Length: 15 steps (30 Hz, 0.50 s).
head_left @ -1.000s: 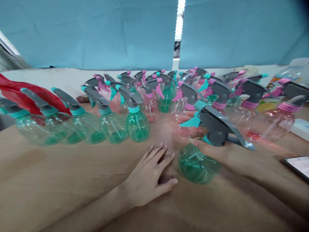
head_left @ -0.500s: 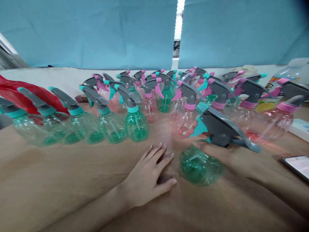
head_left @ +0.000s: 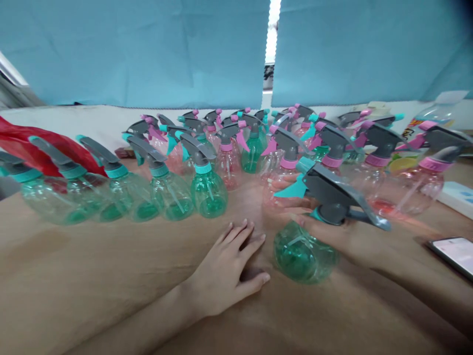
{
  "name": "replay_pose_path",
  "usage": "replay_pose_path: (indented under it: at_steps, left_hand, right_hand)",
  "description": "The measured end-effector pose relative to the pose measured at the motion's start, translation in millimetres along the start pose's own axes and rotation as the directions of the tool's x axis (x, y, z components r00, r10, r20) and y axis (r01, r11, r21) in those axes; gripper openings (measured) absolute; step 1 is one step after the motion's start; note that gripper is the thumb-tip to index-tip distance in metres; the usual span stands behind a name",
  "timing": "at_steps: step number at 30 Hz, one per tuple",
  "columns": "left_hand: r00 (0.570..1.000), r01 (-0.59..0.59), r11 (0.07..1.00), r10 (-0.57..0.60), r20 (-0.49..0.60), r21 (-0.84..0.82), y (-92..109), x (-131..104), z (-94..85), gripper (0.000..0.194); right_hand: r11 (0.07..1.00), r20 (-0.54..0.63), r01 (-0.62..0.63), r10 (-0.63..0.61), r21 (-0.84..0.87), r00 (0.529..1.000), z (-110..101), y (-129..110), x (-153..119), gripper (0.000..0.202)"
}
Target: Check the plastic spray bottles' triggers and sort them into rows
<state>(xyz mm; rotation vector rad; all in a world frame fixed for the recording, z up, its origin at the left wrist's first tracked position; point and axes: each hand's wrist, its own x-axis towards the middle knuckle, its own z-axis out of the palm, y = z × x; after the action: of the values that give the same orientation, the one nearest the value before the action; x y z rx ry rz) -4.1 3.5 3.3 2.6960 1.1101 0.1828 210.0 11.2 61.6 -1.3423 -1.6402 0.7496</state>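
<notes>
My left hand (head_left: pixel 229 276) lies palm down on the wooden table, fingers apart, holding nothing. To its right, my right hand (head_left: pixel 342 239) is at the neck of a green spray bottle (head_left: pixel 305 254) with a grey head and teal trigger, its thumb in front and its blurred fingers reaching out behind the trigger. The bottle's base rests on the table. Teal-collared green bottles (head_left: pixel 209 195) stand in a row at the left. Pink-collared bottles (head_left: pixel 417 185) stand at the right, with more pink and green ones behind.
A red plastic bag (head_left: pixel 48 148) lies behind the left row. At the right edge are a phone (head_left: pixel 456 251), a white box (head_left: pixel 456 195) and a large clear bottle (head_left: pixel 436 116). A blue curtain (head_left: pixel 148 54) hangs behind the table (head_left: pixel 121 266).
The fingers of my right hand have stretched out from the trigger and now show behind it. The bottle's head has shifted slightly left. My left hand has stayed still.
</notes>
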Motion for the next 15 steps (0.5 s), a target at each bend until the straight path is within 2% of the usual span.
replay_pose_path:
  at_steps: [3, 5, 8, 15]
  left_hand:
    - [1.000, -0.004, 1.000, 0.004, 0.001, 0.011, -0.4, 0.1, 0.8, 0.063]
    - [1.000, -0.001, 1.000, 0.001, 0.001, 0.021, -0.8, 0.2, 1.7, 0.063]
    - [1.000, -0.004, 1.000, 0.005, -0.008, 0.029, -1.5, 0.5, 3.0, 0.063]
    - [1.000, -0.011, 0.999, 0.012, -0.027, 0.043, -1.9, -0.1, 3.8, 0.063]
  right_hand:
    - [0.996, -0.030, -0.087, 0.086, -0.030, 0.996, -0.6, -2.9, -0.2, 0.032]
    - [0.992, -0.035, -0.088, 0.085, -0.094, 0.996, -2.6, -4.4, 0.4, 0.033]
    - [0.984, 0.007, -0.029, 0.030, -0.174, 1.000, -6.6, -5.8, 1.7, 0.030]
    - [0.966, -0.001, 0.143, -0.147, -0.214, 0.989, -12.7, -12.7, -10.9, 0.032]
